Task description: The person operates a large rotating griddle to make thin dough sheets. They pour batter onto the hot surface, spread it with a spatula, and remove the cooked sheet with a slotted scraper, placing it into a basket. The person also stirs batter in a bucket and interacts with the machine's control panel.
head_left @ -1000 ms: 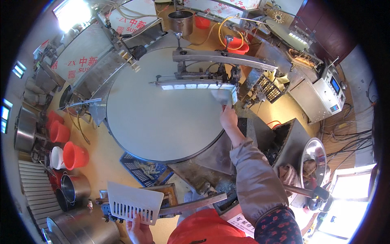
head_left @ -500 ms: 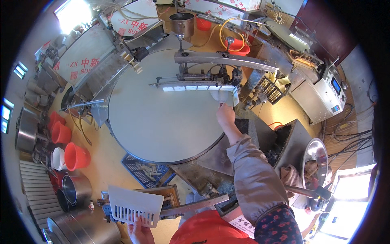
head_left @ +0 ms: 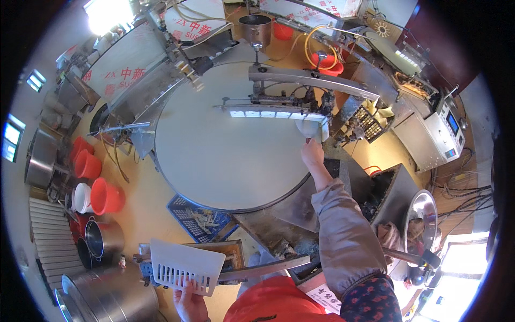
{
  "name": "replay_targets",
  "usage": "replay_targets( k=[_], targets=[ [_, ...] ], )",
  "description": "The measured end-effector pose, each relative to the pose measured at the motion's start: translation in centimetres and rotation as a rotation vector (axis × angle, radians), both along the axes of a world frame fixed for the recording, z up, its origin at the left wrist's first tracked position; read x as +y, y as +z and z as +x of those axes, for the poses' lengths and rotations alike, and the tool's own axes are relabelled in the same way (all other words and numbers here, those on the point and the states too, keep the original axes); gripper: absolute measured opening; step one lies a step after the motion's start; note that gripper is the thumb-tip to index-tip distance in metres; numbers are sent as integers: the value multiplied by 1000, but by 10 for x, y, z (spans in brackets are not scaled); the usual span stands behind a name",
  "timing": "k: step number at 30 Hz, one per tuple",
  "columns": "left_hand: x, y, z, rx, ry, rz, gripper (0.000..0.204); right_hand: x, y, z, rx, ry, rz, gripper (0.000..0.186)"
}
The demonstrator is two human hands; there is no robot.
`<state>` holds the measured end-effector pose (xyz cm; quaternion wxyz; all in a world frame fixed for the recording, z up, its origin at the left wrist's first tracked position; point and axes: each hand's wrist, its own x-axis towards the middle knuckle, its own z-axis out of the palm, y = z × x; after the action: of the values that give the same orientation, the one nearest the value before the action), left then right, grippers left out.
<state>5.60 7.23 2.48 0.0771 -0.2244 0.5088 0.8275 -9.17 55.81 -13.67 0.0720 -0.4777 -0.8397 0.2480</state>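
My left hand (head_left: 190,301) is closed on the slotted end of a thin white plastic board (head_left: 185,261), held up at the lower left. My right arm stretches forward over the near right edge of a large round griddle plate (head_left: 230,166), coated pale grey. In my right hand (head_left: 313,155) is a scraper (head_left: 308,129) with a broad, pale blade; my fingers wrap its short handle. The blade lies at the plate's right side, beside the end of a long white-faced spreader bar (head_left: 276,115). Whether the blade touches the bar, I cannot tell.
Over the plate runs a metal beam (head_left: 316,81). A blue plastic basket (head_left: 201,217) with scraps sits below the plate's near edge. Red buckets (head_left: 106,196) and steel pots (head_left: 104,239) stand at left. A metal bowl (head_left: 421,217) and a control box (head_left: 448,129) are at right.
The whole view has shifted, so most things appear farther right. Both hands keep their holds, and the scraper stays near the spreader bar's right end.
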Motion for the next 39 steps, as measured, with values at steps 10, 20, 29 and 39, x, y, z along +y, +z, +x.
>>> replay_targets(
  k=[10,20,29,39],
  targets=[
    [-12,-1,-5,12,-3,70,28,-87,29,-1,72,341,-47,32],
    [-19,0,-2,11,33,43,38,-104,-2,-112,250,24,-552,24],
    [-30,-3,-4,41,36,60,41,-119,-68,-65,418,83,-320,16],
    [-28,-10,-4,26,9,70,38,-67,-75,-39,215,135,-261,18]
  ],
)
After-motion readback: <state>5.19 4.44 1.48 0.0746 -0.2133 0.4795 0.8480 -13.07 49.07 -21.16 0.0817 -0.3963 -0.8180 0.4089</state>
